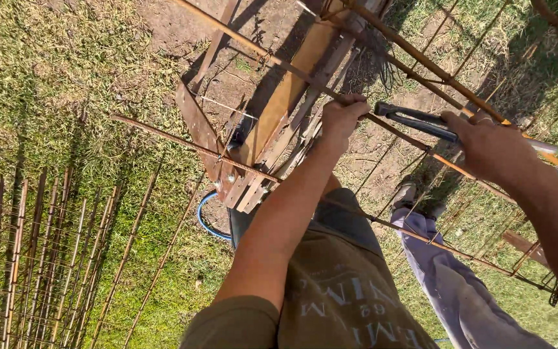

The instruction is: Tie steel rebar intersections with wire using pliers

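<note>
The fingers of the left hand are curled shut around a rusty steel rod that runs diagonally across the view, gripping it right where it passes over a timber trestle. The right hand is closed around the dark handles of a pair of pincers, whose head points toward the left fist and lies just beside the same rod; whether the tool's nose has bitten on a tie wire cannot be told, since the fist hides that spot.

Judging by this, the step in hand is tying or cinching a joint on the rod cage. To do it well the left hand should hold the rod steady against the crossing piece so nothing slips, while the pincers bite the wire close to the rod and turn smoothly, stopping before the wire shears.

Further out, a second long rod crosses lower over the trestle, and more bars slant toward the lower right. The person's olive shirt fills the bottom of the view, with a pale trouser leg and a shoe on bare earth. A blue hose curves on the grass, and a finished cage of rods lies at lower left
</note>
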